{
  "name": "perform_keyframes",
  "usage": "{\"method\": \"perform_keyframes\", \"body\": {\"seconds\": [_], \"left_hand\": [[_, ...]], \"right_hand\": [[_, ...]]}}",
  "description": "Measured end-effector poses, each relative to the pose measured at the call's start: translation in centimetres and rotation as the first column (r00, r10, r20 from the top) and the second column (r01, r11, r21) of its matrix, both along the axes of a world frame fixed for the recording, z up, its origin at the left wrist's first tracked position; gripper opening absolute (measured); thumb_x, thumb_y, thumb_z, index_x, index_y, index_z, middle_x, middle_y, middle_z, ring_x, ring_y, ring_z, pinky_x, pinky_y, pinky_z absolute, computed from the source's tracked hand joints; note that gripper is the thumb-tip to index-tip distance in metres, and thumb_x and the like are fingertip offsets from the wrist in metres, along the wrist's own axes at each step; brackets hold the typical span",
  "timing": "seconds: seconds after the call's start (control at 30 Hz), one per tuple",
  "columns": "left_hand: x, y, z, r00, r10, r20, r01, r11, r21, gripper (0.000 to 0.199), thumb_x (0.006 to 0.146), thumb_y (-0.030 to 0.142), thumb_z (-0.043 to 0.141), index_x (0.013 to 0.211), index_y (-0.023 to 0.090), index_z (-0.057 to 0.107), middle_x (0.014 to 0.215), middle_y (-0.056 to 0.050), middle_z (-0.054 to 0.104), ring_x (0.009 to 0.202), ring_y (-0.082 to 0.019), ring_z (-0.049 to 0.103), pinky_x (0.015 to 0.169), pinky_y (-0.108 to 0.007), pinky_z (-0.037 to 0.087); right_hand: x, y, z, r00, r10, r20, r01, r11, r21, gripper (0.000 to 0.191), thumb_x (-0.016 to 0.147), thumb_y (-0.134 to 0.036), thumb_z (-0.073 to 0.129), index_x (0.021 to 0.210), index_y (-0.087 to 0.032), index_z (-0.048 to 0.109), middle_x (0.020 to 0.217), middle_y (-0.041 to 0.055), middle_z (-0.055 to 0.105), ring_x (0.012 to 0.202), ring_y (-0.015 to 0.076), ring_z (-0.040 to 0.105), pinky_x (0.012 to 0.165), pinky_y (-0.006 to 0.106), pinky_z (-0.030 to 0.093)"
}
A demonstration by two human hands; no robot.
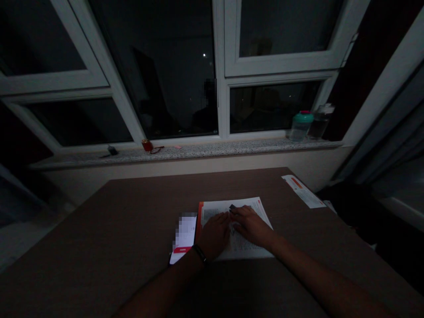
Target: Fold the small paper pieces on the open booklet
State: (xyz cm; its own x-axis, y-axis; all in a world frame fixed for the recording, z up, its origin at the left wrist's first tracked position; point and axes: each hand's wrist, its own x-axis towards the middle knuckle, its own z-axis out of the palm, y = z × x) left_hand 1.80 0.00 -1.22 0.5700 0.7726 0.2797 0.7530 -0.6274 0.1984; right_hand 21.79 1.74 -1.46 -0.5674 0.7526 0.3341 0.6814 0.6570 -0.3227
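As I watch from the head camera, the left hand (213,236), banded by a dark wristband (199,252), and the right hand (251,226) lie side by side on printed sheets (247,251) at the near middle of the bench (99,229). Their fingers (240,213) lie low and almost meet over the sheets; in this dim light I cannot tell whether they pinch anything. A small dark object (232,206), too dim to identify, sits at the right fingertips. I judge the sheets light, soft and easily creased, best taken by a bare outer edge. An orange-edged cover (199,225) shows beneath their left side. Just left of the left hand lies a phone (184,234), its screen blurred, the nearest obstacle on that side. A printed slip (303,191) lies at the far right of the bench. Beyond, on a stone sill (185,152), stand a green-lidded jar (300,126) and a bottle (319,123); glasses (155,150) lie further left.
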Motion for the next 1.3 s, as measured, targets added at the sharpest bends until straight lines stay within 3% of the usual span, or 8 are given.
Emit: {"method": "perform_keyframes", "body": {"seconds": [0.17, 1.3], "left_hand": [[0.0, 0.3, -0.4, 1.0, -0.004, 0.009, 0.004, 1.0, 0.009, 0.041, 0.092, 0.014, 0.047, 0.133, 0.015, 0.052, 0.137, -0.01, 0.056, 0.127, -0.023, 0.05, 0.11, -0.042, 0.038], [-0.4, 0.4, 1.1, 0.999, -0.037, 0.01, 0.038, 0.997, -0.072, 0.052, 0.085, 0.029, 0.064, 0.134, 0.019, 0.051, 0.137, -0.009, 0.056, 0.125, -0.027, 0.05, 0.108, -0.045, 0.038]], "right_hand": [[0.0, -0.1, 0.2, 1.0, -0.001, -0.002, 0.001, 1.0, 0.001, 0.04, 0.09, -0.022, 0.057, 0.13, -0.023, 0.059, 0.131, 0.011, 0.059, 0.122, 0.0271, 0.05, 0.109, 0.049, 0.031], [0.0, -0.2, 0.4, 1.0, 0.003, -0.014, -0.003, 1.0, -0.002, 0.04, 0.088, -0.023, 0.058, 0.128, -0.021, 0.06, 0.131, 0.0116, 0.059, 0.12, 0.0279, 0.05, 0.105, 0.046, 0.035]]}}
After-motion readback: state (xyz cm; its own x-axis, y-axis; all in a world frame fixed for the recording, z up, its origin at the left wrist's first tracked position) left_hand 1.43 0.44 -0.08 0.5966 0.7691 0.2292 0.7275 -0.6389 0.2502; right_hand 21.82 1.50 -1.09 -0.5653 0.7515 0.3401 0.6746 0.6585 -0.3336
